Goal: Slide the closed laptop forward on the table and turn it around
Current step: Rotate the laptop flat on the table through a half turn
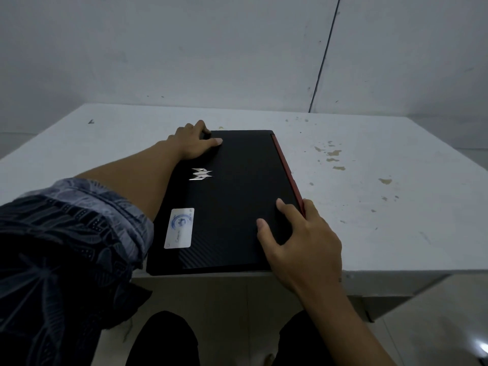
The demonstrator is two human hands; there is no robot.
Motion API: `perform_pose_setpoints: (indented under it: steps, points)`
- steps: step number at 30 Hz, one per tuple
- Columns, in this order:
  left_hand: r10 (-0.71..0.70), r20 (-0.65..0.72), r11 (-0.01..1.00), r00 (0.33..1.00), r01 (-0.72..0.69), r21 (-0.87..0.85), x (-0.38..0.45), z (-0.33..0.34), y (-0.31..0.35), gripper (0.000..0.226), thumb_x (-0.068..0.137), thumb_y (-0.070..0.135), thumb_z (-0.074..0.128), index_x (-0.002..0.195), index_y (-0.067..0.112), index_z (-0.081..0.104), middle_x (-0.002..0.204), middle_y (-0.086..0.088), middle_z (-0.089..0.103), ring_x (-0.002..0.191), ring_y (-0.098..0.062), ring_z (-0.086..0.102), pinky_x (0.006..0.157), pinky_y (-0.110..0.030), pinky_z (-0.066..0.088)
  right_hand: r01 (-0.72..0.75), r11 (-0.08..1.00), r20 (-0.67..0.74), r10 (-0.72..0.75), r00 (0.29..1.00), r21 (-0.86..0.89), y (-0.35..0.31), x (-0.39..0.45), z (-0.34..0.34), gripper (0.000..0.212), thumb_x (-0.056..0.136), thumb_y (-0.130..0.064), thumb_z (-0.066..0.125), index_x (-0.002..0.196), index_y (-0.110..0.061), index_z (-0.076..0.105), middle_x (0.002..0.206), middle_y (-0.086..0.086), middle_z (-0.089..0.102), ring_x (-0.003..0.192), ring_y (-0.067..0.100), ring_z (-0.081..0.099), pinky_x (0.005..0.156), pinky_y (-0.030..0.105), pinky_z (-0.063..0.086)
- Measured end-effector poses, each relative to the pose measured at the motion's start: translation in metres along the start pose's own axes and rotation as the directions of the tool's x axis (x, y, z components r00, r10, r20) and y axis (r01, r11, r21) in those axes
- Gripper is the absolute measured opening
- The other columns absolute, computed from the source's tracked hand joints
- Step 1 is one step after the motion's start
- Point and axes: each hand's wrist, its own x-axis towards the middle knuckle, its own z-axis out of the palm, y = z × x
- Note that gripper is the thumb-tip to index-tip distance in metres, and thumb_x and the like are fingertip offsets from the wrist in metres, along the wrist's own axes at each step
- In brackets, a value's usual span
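Fingers of the left hand [194, 140] curl over the far left corner of the one laptop [232, 202], with the thumb lying flat on the lid and the other fingers wrapped behind the edge, so the count of them cannot be told. One rolled sleeve [87, 220] of dark patterned cloth covers the left arm up to the elbow. The laptop is closed and lies flat on the white table [383, 207], its long side running away from the person and its near short edge at the table's front edge. Its lid is black, rectangular, with a fine woven-looking texture. One silver logo [202, 174] of sharp angular shape sits near the middle of the lid, and one pale rectangular sticker [179, 228] sits nearer the person. One red strip [286, 167] runs along the right long edge. On the near right part, the right hand [298, 239] rests with thumb and forefinger spread apart on the lid, while the other fingers bend down over the red edge. The table surface is matte, with several small brownish stains [332, 154] to the right.
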Motion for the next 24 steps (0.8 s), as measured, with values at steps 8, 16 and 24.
perform_pose_setpoints:
  steps: [8,16,24]
  points:
    - [0.007,-0.029,0.999,1.000,-0.005,0.036,-0.002,-0.002,-0.005,0.077,0.080,0.084,0.047,0.133,0.028,0.051,0.137,-0.009,0.056,0.133,-0.034,0.040,0.097,-0.049,0.035,0.013,1.000,-0.017,-0.013,1.000,-0.004,0.009,0.008,-0.003,0.059,0.086,-0.066,0.050,0.133,-0.034,0.065,0.120,-0.005,0.061,0.098,0.015,0.064,0.080,0.034,0.055]
    - [-0.126,-0.150,0.986,0.981,0.140,0.087,-0.027,0.004,-0.016,0.083,0.078,0.088,0.039,0.134,0.028,0.050,0.139,-0.016,0.052,0.135,-0.038,0.038,0.104,-0.053,0.031,0.089,0.992,-0.045,-0.086,0.995,0.084,0.038,0.033,-0.017,0.043,0.086,-0.055,0.056,0.122,-0.039,0.074,0.122,-0.012,0.069,0.106,0.012,0.065,0.092,0.040,0.054]
    - [-0.170,-0.167,0.974,0.971,0.191,0.121,-0.042,0.003,-0.018,0.080,0.080,0.088,0.038,0.128,0.026,0.050,0.138,-0.019,0.049,0.134,-0.040,0.037,0.105,-0.053,0.028,-0.167,0.980,-0.124,0.180,0.976,0.112,0.037,0.026,-0.019,0.043,0.095,-0.054,0.055,0.128,-0.032,0.072,0.138,0.003,0.062,0.128,0.022,0.053,0.110,0.048,0.039]
